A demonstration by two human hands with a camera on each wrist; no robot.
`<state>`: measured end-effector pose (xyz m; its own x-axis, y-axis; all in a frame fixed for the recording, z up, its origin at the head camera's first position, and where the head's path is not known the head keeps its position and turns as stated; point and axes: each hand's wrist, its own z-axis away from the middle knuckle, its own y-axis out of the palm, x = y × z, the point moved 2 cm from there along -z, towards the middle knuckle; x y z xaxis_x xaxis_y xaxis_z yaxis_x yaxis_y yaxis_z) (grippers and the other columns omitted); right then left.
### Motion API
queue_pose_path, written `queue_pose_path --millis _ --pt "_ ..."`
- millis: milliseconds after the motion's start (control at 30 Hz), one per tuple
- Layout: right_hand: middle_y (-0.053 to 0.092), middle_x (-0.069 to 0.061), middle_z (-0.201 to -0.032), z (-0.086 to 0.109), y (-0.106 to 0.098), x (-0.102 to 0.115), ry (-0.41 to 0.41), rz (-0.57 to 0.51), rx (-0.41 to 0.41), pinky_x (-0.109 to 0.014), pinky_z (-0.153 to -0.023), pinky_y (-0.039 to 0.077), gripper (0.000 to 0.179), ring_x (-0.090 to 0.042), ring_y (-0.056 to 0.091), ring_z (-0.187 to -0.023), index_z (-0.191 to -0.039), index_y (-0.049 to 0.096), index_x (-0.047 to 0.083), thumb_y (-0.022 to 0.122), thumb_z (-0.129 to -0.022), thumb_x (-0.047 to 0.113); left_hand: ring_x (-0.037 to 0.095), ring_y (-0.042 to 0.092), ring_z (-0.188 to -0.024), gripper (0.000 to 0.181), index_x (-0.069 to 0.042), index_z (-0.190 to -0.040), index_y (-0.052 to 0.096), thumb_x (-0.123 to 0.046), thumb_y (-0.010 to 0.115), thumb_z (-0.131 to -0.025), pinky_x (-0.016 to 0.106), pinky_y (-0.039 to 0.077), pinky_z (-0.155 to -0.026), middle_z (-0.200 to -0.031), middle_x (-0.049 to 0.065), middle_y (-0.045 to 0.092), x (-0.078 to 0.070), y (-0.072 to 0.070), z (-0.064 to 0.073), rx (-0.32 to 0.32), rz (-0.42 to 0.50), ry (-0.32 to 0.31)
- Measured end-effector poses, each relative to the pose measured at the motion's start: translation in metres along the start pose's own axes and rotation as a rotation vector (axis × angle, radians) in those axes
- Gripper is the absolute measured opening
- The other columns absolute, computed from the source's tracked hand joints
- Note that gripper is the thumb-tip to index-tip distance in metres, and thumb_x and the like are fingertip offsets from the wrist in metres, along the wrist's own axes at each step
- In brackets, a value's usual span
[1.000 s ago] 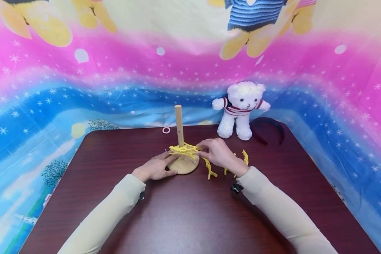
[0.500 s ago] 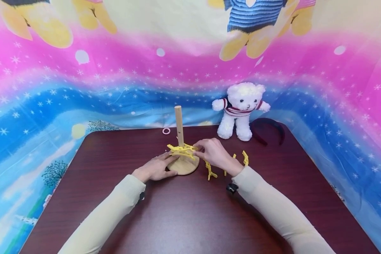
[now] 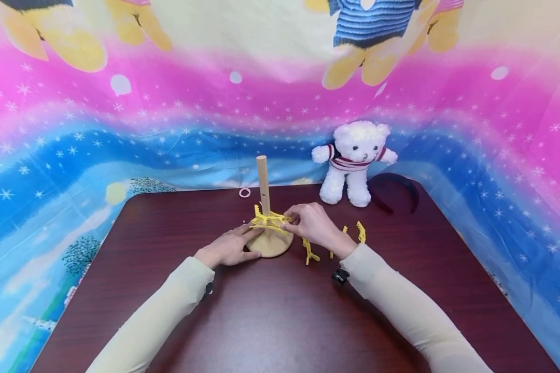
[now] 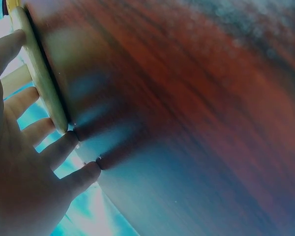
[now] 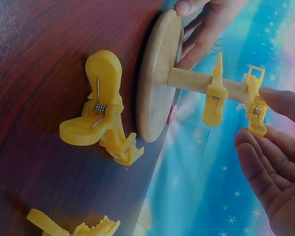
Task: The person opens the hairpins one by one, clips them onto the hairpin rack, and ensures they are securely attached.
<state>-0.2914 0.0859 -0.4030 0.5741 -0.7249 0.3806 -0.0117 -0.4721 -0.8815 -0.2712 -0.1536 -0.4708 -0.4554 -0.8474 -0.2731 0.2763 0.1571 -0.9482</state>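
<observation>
One yellow clip (image 5: pixel 256 110) is in my right hand (image 3: pixel 315 224), pinched between thumb and fingers at the wooden post (image 3: pixel 264 187), farther up than another clip (image 5: pixel 214 111); whether the held one's jaws bite, I can't tell. My left hand (image 3: pixel 226 246), fingers spread, touches the round base (image 3: pixel 271 247). Best to steady that base, squeeze evenly, and hold the clip square to the post so nothing twists.

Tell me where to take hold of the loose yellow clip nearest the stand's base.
Best to pinch the clip's two handles between thumb and finger, coming from the person's side. They splay that way around the spring, while the jaws point away; squeezing there would probably open it.
</observation>
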Motion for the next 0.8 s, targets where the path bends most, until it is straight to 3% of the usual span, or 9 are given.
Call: queue_pose_path --millis 433,800 --pt "0.077 -0.006 -0.090 0.002 0.002 -0.004 0.035 -0.054 0.026 -0.032 -0.071 0.057 0.032 -0.020 0.073 -0.082 -0.105 0.075 0.012 0.080 -0.084 0.036 0.039 0.029 -0.150 0.077 -0.025 -0.159 0.027 -0.057 0.056 -0.096 0.058 0.033 -0.117 -0.166 0.014 0.023 0.000 -0.001 0.000 -0.009 -0.010 0.019" --pt "0.077 0.001 -0.091 0.008 -0.002 -0.012 0.043 -0.016 0.053 -0.030 -0.074 0.057 0.037 -0.008 0.069 -0.080 -0.109 0.074 0.015 0.079 -0.084 0.042 0.038 0.028 -0.151 0.076 -0.025 -0.159 0.028 -0.057 0.056 -0.096 0.058 0.033 -0.117 -0.166 0.014 0.023 0.000 0.000 0.000 -0.004 -0.007 0.012"
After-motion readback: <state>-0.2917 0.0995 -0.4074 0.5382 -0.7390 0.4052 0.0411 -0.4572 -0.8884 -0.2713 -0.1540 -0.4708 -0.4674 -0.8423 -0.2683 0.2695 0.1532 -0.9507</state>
